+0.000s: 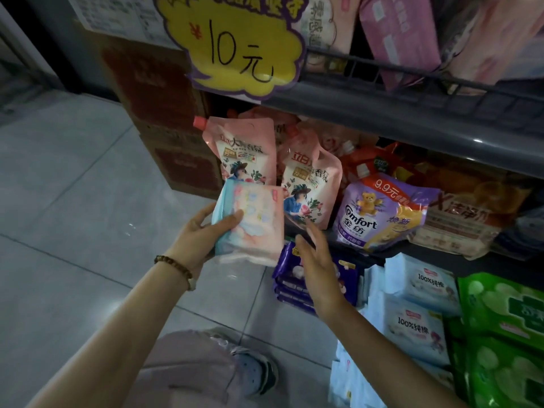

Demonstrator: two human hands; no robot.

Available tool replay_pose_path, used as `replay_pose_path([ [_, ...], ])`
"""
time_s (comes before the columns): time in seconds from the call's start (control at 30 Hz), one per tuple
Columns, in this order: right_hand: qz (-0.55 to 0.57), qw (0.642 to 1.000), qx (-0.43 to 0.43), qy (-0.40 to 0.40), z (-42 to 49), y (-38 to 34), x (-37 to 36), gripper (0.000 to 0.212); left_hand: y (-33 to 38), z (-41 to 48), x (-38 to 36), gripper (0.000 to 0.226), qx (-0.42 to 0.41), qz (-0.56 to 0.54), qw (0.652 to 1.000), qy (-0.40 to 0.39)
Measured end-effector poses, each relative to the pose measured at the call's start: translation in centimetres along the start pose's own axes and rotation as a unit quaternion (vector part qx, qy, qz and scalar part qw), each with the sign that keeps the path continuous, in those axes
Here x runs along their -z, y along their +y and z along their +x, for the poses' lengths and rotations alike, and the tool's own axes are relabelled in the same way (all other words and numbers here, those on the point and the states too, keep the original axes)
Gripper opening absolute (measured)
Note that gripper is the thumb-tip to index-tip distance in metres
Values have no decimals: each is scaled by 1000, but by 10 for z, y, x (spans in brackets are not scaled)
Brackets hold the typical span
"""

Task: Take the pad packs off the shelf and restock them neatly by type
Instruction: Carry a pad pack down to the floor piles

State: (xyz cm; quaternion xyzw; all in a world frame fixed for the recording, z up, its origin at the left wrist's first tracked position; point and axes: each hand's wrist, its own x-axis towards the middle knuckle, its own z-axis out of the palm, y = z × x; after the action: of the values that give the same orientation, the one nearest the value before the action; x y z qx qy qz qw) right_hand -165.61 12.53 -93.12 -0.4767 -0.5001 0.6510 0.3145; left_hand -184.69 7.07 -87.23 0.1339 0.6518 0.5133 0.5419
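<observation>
My left hand point(206, 231) grips a pink and light-blue pad pack point(253, 225) by its left edge, thumb across the front, in front of the middle shelf. Just to its right, my right hand point(315, 260) is held out with straight fingers and holds nothing. Under that hand, purple pad packs point(287, 275) are stacked on the bottom shelf. Beside them lie white and light-blue packs point(418, 322) and green packs point(506, 319). More pink pad packs point(397, 39) stand on the top shelf behind a wire rail.
The middle shelf point(441, 257) carries pink detergent pouches point(244, 154), a purple Comfort pouch point(379, 213) and orange bags. A yellow price sign point(235, 45) hangs from the upper shelf. Brown cartons point(164, 113) stand at the shelf's left end. The grey tiled floor lies on the left, my shoe point(253, 369) below.
</observation>
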Motion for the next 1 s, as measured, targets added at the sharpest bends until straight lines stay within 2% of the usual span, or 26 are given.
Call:
replay_pose_path([
  [0.13,-42,970,134,-201,-7,-45,-9,61,19,-7,12,48,49,-36,996,-62],
  [0.23,-184,925,207,-259,-1,-64,-15,81,25,-12,20,41,68,6,995,-78],
  [0.3,-203,921,216,-252,4,-69,-27,76,27,-13,22,43,51,-3,994,-94],
  [0.33,-181,933,204,-235,8,-70,-34,69,28,-15,23,43,49,-15,994,-100],
  [0.4,-129,963,136,-193,15,-76,-49,53,31,-18,28,60,59,1,991,-121],
  [0.47,-129,971,71,-190,21,-83,-60,58,29,-20,32,76,64,69,988,-120],
  [0.53,-147,961,55,-227,23,-89,-63,67,22,-19,35,85,65,114,987,-98],
  [0.6,-139,955,51,-258,25,-95,-61,69,20,-17,38,76,65,106,988,-88],
  [0.73,-92,967,96,-217,38,-98,-50,57,26,-16,44,77,73,46,990,-115],
  [0.83,-40,974,109,-195,40,-82,-54,69,25,-14,43,74,64,39,989,-127],
  [0.93,71,982,47,-166,43,-68,-67,96,25,-13,45,73,67,50,991,-100],
  [1.0,130,979,-8,-156,43,-62,-73,88,25,-13,47,70,72,29,994,-80],
])
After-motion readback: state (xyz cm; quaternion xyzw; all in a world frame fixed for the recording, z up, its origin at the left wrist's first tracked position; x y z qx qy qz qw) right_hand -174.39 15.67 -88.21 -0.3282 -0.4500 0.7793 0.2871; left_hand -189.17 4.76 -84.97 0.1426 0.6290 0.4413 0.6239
